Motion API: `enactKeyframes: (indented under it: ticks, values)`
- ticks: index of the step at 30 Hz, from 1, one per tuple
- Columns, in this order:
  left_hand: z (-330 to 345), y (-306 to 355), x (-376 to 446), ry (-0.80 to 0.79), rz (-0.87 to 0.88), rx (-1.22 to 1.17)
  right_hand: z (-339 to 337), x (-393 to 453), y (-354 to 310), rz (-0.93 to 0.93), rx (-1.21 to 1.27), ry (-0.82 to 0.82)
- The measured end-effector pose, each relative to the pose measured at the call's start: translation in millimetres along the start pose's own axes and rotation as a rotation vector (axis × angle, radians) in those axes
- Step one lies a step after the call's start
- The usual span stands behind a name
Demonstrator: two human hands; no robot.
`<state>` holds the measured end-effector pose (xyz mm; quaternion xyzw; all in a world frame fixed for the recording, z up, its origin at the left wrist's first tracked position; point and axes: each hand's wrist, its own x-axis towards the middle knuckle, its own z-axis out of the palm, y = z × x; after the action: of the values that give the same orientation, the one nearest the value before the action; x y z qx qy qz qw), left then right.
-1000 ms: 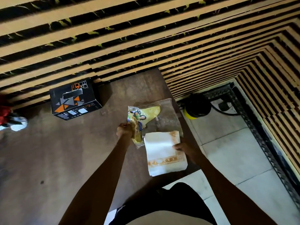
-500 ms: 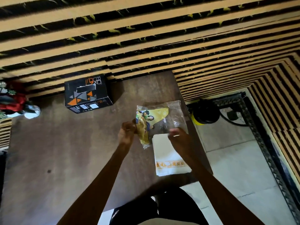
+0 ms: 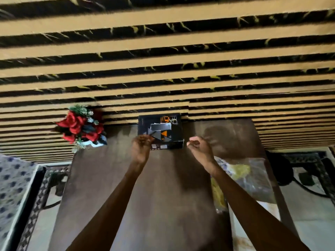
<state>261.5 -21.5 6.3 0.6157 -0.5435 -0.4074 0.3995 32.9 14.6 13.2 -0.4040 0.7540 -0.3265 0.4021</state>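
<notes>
Reaching toward the far edge of the brown table, both arms stretch out over its middle; the black box with orange triangles lies flat at that far edge, against the striped wall, about midway along it; the left hand is at the box's near left corner, fingers curled, their tips overlapping the corner, and the blur makes it impossible to tell whether they grip the box or only touch it; the right hand hovers just beside the box's near right corner, apart from it, fingers loosely curled and holding nothing; a bunch of red roses stands at the table's far left corner; a clear plastic packet with yellow inside lies along the right edge, partly hidden by the right forearm.
</notes>
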Motion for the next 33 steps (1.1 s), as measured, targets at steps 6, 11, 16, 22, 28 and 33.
enactKeyframes:
  ticks: [6, 11, 16, 22, 28, 33]
  values:
    - [-21.0, -13.6, 55.2, -0.242, -0.295, 0.025, 36.9, 41.4, -17.5, 0.093, -0.091, 0.012]
    - [-23.3, 0.1, 33.5, -0.313, -0.256, -0.139, 47.5, 27.2, -10.5, 0.105, -0.085, -0.058]
    - [-40.2, -8.8, -37.0, -0.268, -0.301, -0.18, 44.1, -48.4, 9.8, 0.083, -0.028, -0.047]
    - [-65.2, -19.2, -145.8, -0.232, -0.409, -0.073, 31.0, -159.4, 63.5, 0.125, 0.031, -0.074]
    - [-77.5, -30.2, -232.9, -0.216, -0.476, -0.014, 18.5, -235.8, 104.8, 0.138, -0.028, -0.089]
    - [-84.7, -41.3, -283.2, -0.159, -0.406, 0.082, 14.2, -271.7, 134.8, 0.143, -0.04, -0.133]
